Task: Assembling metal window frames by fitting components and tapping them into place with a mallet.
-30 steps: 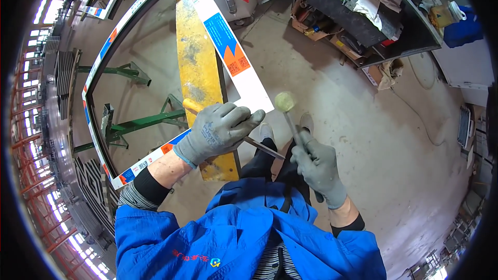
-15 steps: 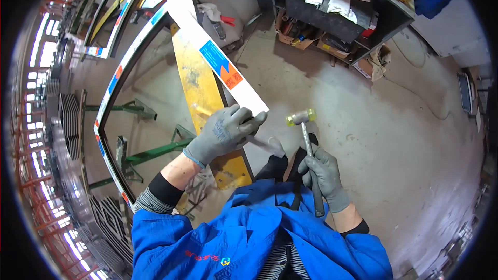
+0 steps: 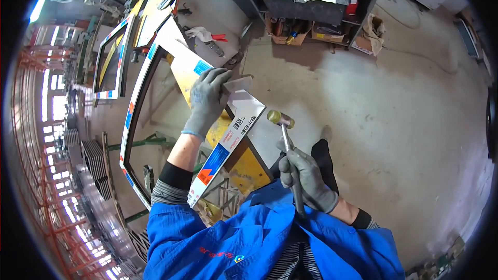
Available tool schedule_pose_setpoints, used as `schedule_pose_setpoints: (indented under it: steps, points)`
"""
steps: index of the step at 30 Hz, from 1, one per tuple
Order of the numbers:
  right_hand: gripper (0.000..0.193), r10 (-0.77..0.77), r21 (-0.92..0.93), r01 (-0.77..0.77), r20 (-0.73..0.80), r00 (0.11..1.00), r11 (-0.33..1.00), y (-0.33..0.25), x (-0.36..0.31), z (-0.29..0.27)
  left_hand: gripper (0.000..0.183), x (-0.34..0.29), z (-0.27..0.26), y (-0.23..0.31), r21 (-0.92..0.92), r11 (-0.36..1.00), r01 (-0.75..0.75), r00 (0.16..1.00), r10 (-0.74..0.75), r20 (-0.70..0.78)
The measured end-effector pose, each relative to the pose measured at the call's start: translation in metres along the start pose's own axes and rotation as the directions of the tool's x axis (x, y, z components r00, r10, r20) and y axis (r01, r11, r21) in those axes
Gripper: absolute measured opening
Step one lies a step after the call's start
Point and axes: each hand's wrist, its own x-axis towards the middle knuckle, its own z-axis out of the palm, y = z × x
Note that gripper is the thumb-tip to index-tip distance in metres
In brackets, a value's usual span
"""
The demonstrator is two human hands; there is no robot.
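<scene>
My left hand (image 3: 206, 101), in a grey glove, is closed over a flat pale grey piece (image 3: 241, 84) that sticks out to its right. It is at the corner of a window frame whose profiles carry white, blue and orange film. One film-covered profile (image 3: 228, 148) slopes from that corner down to the left, passing right of my forearm. My right hand (image 3: 309, 179), also gloved, grips a mallet (image 3: 281, 119) by its handle. The mallet's yellowish, double-faced head is raised just right of the frame corner, apart from it. My fingers partly hide the flat piece.
A yellow worn support board (image 3: 246, 171) lies beneath the frame on green metal stands. Another film-covered frame (image 3: 111, 62) stands at the far left. At the back is a dark workbench (image 3: 306, 2) with cardboard boxes (image 3: 285, 31) below. Stacked metal profiles (image 3: 96, 168) are on the left.
My left hand has moved away from me along the frame, with the flat piece. A film-covered profile now shows, sloping down left from the corner. The mallet is nearer my body and the whole view has shifted.
</scene>
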Motion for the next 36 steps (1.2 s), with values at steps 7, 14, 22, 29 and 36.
schedule_pose_setpoints:
  steps: [7, 14, 22, 29, 36]
  points:
    - [0.040, -0.172, 0.049, 0.184, -0.182, 0.968, 0.982, 0.049, 0.005, 0.033, 0.018, 0.021, 0.022, -0.030, -0.108, 0.983, -0.145, 0.988, 0.151, 0.044]
    - [0.043, -0.371, 0.033, 0.389, -0.230, 0.900, 0.921, 0.080, 0.030, 0.046, 0.017, 0.015, 0.033, -0.036, -0.075, 0.983, -0.167, 0.985, 0.162, -0.065]
    - [0.043, -0.375, 0.150, 0.399, -0.165, 0.912, 0.905, 0.075, 0.043, 0.024, 0.015, 0.014, 0.032, -0.036, -0.097, 0.977, -0.190, 0.975, 0.177, -0.134]
    - [0.042, -0.345, 0.184, 0.366, -0.137, 0.929, 0.912, 0.066, 0.056, 0.005, 0.016, 0.014, 0.035, -0.035, -0.071, 0.984, -0.166, 0.978, 0.155, -0.138]
    - [0.045, -0.453, -0.153, 0.435, -0.115, 0.884, 0.887, 0.059, 0.039, 0.002, 0.030, 0.013, 0.025, -0.035, -0.126, 0.969, -0.213, 0.971, 0.196, -0.135]
